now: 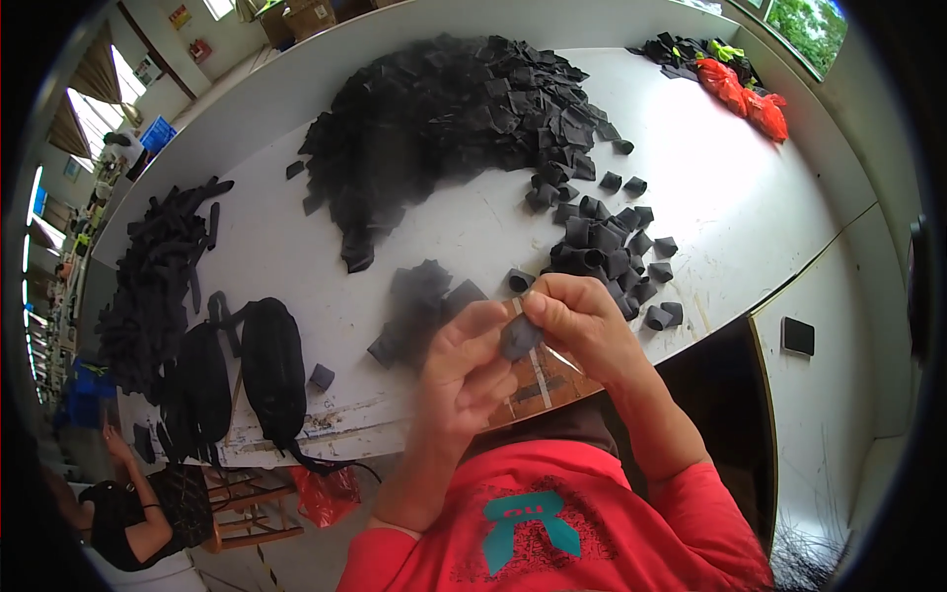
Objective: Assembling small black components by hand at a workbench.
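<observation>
In front of my chest, over the table's near edge, both hands meet at a small dark grey fabric piece (pixel 520 338). My left hand (pixel 464 367) is closed, its thumb and fingers pinching the piece from the left. My right hand (pixel 584 318) is closed too, with thumb and forefinger pressed together at its upper right edge. The fingers partly hide the piece. Just beyond the hands lies a small stack of flat black fabric pieces (pixel 419 301). Several black fabric loops (pixel 592 237) are heaped beyond my right hand, and one single loop (pixel 520 280) lies close to the fingertips.
A large pile of flat black pieces (pixel 449 109) covers the white table's (pixel 720 207) far middle. Black strips (pixel 148 286) and black pouches (pixel 271 370) lie left. Red plastic bags (pixel 740 94) sit far right. A dark rectangular device (pixel 797 336) rests right. Another person (pixel 123 503) sits at left.
</observation>
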{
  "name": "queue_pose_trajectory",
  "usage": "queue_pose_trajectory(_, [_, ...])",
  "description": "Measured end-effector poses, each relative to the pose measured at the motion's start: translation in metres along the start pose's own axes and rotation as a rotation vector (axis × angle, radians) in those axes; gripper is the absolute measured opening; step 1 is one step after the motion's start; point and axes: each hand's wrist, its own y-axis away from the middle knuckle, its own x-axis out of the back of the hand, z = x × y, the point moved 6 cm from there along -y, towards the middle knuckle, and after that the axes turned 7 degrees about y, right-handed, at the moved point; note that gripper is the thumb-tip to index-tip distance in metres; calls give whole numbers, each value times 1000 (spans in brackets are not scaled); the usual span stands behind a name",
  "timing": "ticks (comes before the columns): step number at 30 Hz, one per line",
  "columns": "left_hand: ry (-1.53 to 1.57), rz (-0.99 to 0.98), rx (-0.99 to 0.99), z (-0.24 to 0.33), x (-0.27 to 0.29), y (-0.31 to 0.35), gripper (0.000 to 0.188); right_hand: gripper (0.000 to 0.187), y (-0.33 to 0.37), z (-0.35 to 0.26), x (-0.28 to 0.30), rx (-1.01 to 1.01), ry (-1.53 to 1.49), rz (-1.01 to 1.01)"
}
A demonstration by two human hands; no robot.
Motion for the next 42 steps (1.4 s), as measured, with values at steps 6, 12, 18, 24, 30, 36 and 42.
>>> queue_pose_trajectory(6, [-215, 98, -139, -13, 42, 3, 14, 30, 3, 51, -5, 49, -157, -115])
queue_pose_trajectory(12, [-812, 132, -501, 7, 10, -3, 23, 33, 6, 24, 10, 124, 134, 102])
queue_pose_trajectory(18, [-1230, -74, -659, 13, -13, 4, 22, 35, 29, -2, 12, 492, 503, 346])
queue_pose_trajectory(24, [-1276, -79, -762, 19, -15, 3, 12, 25, 33, -20, -6, 660, 822, 384])
queue_pose_trajectory(30, [-1432, -112, -692, 16, -18, -1, 11, 21, 21, 20, 3, 644, 576, 378])
queue_pose_trajectory(36, [-1495, -176, -731, 15, -30, -1, 13, 18, 26, 10, 2, 683, 641, 387])
queue_pose_trajectory(42, [-1509, -134, -762, 17, -29, -3, 13, 20, 22, 9, 0, 703, 685, 388])
